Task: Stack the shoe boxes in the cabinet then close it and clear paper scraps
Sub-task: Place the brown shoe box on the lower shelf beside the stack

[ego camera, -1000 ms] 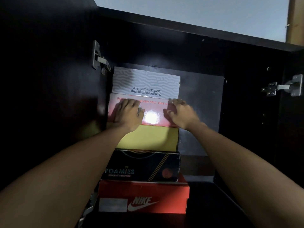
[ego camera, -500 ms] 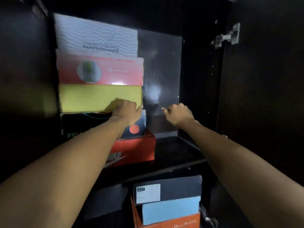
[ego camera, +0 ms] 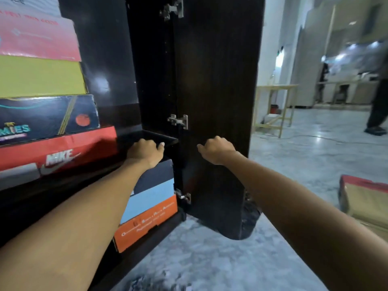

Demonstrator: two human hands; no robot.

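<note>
The dark cabinet stands open, its right door point(ego camera: 212, 91) swung out. On the upper shelf point(ego camera: 165, 140) sit a pink box point(ego camera: 37, 38), a yellow box point(ego camera: 39, 77), a dark blue Foamies box point(ego camera: 48, 116) and a red Nike box point(ego camera: 69, 152), stacked. Below are a black box point(ego camera: 159, 172), a light blue box point(ego camera: 152, 199) and an orange box point(ego camera: 147, 224). My left hand point(ego camera: 146, 152) is curled by the shelf's front edge, holding nothing. My right hand point(ego camera: 216, 150) is loosely curled in front of the door's inner face, empty.
A red-edged brown shoe box point(ego camera: 365, 202) lies on the marble floor at right. Crumpled paper point(ego camera: 151, 284) shows at the bottom edge. A dark object point(ego camera: 251, 217) sits behind the door. A wooden table point(ego camera: 275, 106) and a standing person point(ego camera: 378, 106) are farther back.
Both hands left the stacked boxes and dropped lower. My view swung right, so the open door, the floor and the room now show.
</note>
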